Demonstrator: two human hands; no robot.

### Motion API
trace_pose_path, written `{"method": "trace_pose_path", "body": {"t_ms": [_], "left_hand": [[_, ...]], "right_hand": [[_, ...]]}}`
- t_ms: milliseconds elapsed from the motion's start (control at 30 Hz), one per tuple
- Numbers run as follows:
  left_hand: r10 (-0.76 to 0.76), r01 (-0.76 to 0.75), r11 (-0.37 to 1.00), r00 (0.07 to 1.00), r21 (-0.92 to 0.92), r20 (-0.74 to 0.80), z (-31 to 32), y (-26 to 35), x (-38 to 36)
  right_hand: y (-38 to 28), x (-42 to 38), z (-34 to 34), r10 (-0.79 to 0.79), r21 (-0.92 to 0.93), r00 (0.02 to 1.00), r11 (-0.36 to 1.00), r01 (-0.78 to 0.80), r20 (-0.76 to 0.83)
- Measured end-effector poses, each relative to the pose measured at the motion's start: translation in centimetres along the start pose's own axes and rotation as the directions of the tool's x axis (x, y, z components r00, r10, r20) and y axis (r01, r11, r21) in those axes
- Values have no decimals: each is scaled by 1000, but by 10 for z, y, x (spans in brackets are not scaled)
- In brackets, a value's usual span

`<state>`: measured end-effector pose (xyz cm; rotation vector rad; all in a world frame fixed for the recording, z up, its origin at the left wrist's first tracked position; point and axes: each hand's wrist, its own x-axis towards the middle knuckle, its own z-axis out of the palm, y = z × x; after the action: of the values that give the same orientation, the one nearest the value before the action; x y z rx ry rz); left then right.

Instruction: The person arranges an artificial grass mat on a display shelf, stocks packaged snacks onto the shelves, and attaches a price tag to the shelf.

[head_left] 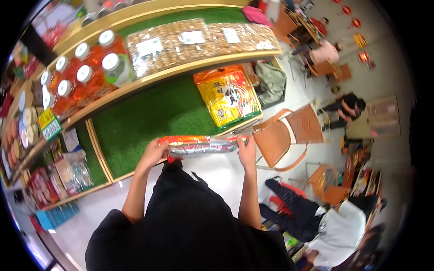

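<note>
Between my two hands stretches a long, shiny plastic package (pixel 205 147), orange-red along its top and silver below, seen nearly edge-on, so its contents are hidden. My left hand (pixel 153 153) is closed on one end of it, and my right hand (pixel 246 151) grips the other end. The package is in front of my body, just off the front edge of the lower shelf (pixel 140 126) lined with green turf. A large yellow and orange snack bag (pixel 228 97) lies on that shelf, beyond the package and apart from my hands.
Above, another shelf holds several white-capped bottles (pixel 83 74) and clear packs of brown snacks (pixel 194 43). A price card (pixel 49 123) hangs at its left. Brown chairs (pixel 272 142) stand to the right. A person in a white top (pixel 341 235) is at lower right; others sit or stand farther off.
</note>
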<state>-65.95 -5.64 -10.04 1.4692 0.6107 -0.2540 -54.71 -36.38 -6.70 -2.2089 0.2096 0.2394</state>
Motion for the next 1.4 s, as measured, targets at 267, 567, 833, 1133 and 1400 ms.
{"method": "trace_pose_path", "body": {"t_ms": [267,567,833,1133,1400], "left_hand": [[230,-230,973,925,35,-304,-46,52,28],[176,-134,937,979,322,-105,-6,-142,146],[-268,403,913,694,53,-668,49,-218,204],[-275,393,919,714,43,-644,88,-130,272],[-292,437,775,888,457,-355,194,-171,274]], "right_hand": [[-88,106,75,-517,247,855,835,492,47],[128,165,157,19,-39,646,999,16,763],[176,185,133,289,-28,617,917,-397,732],[133,309,189,69,30,467,979,-200,882],[180,284,193,151,-87,302,973,-214,941]]}}
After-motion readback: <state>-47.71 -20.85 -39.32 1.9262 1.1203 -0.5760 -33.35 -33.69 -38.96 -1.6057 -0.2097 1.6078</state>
